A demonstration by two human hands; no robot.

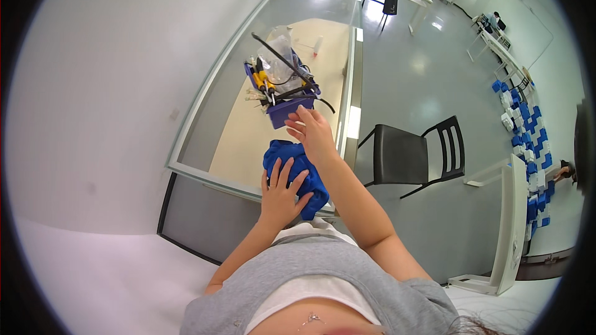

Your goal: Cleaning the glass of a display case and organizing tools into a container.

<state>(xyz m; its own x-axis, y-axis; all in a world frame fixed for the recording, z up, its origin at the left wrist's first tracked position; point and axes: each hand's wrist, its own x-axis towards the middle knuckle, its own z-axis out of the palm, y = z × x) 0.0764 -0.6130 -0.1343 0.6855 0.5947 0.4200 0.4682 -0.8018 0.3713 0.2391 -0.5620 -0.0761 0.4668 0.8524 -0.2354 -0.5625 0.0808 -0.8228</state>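
Desk [239, 139] has a beige top, with a black chair [400, 155] off to the right and a purple bin [287, 111] on it, crammed with clear plastic, black strips and yellow-handled tools. Blue cloth [312, 178] is all bunched up at the near edge, in front of the bin. Left grip [282, 197] is open, fingers spread over the cloth; right grip [315, 134] is open too, fingers a bit bent near the bin, can't tell if they're touching.

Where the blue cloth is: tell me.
In the head view, the blue cloth lies just below centre, under the left hand, at the near edge of the table, nearer than the purple bin.
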